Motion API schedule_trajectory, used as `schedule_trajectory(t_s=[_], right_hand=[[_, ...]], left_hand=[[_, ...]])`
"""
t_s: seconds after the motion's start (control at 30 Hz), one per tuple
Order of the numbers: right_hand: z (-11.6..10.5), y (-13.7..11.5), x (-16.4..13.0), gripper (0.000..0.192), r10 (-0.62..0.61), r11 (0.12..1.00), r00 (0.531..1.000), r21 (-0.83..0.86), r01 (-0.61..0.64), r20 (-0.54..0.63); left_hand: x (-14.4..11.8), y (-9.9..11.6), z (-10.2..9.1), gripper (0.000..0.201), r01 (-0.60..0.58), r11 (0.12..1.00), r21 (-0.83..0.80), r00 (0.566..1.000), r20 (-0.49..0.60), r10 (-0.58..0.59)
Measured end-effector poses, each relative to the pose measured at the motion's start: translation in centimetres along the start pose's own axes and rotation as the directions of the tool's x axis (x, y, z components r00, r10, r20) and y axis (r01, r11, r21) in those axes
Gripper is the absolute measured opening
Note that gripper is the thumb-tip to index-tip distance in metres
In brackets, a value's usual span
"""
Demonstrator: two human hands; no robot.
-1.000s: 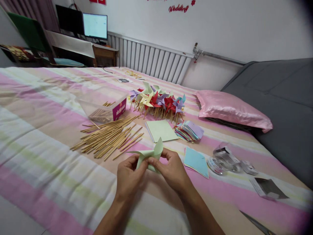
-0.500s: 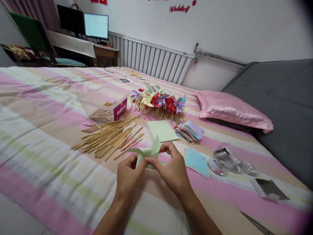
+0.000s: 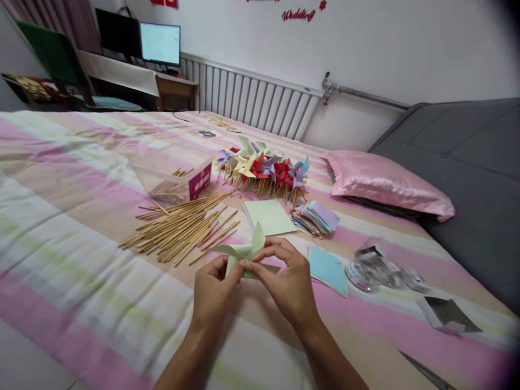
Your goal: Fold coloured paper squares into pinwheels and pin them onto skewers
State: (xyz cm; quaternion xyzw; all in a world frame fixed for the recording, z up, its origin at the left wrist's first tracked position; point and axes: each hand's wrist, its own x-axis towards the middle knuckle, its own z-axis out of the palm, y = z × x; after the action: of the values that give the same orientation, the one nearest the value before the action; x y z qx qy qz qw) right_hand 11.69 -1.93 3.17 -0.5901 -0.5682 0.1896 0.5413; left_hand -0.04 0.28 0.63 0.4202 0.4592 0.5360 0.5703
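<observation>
A pale green paper pinwheel (image 3: pixel 240 251) with curled blades is held between my two hands over the bed. My left hand (image 3: pixel 213 284) grips its left side, the thumb pressing near the middle. My right hand (image 3: pixel 289 279) pinches at the centre, where thumb and fingertips meet; something small and shiny there is too tiny to name. One blade stands up between the hands, another sticks out to the left. Just beyond lies a stack of light green paper (image 3: pixel 271 218). Blue paper squares (image 3: pixel 327 269) rest to the right of my right hand.
Thin wooden sticks (image 3: pixel 179 230) lie spread at the left, before a clear plastic box (image 3: pixel 173 157). Finished pinwheels (image 3: pixel 266 168) cluster behind. Coloured paper (image 3: pixel 314 218), a clear plastic jar (image 3: pixel 371 265), a small open box (image 3: pixel 447 314) and a pointed metal blade (image 3: pixel 424 371) are on the right.
My right hand's fingers have moved in to the left, from the right blade to the pinwheel's centre. The upright blade has shifted slightly left. My left hand stays in place.
</observation>
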Motion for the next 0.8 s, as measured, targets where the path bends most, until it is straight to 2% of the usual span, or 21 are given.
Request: schedule_trajectory(t_s=[0.37, 0.53, 0.8], right_hand=[[-0.14, 0.15, -0.07, 0.005, -0.035, 0.993, 0.998, -0.109, 0.041, 0.059], [-0.29, 0.09, 0.00, 0.005, -0.002, 0.998, 0.996, -0.063, 0.008, 0.088], [-0.26, 0.09, 0.27, 0.006, 0.030, 0.999, 0.993, 0.033, -0.034, 0.117]], left_hand=[[0.13, -0.36, -0.09, 0.022, -0.014, 0.999, -0.030, 0.999, 0.030, 0.015], [0.00, -0.09, -0.03, 0.028, -0.024, 1.000, -0.020, 1.000, 0.015, 0.025], [0.14, -0.36, 0.00, 0.021, -0.030, 0.999, -0.012, 0.999, 0.020, 0.031]])
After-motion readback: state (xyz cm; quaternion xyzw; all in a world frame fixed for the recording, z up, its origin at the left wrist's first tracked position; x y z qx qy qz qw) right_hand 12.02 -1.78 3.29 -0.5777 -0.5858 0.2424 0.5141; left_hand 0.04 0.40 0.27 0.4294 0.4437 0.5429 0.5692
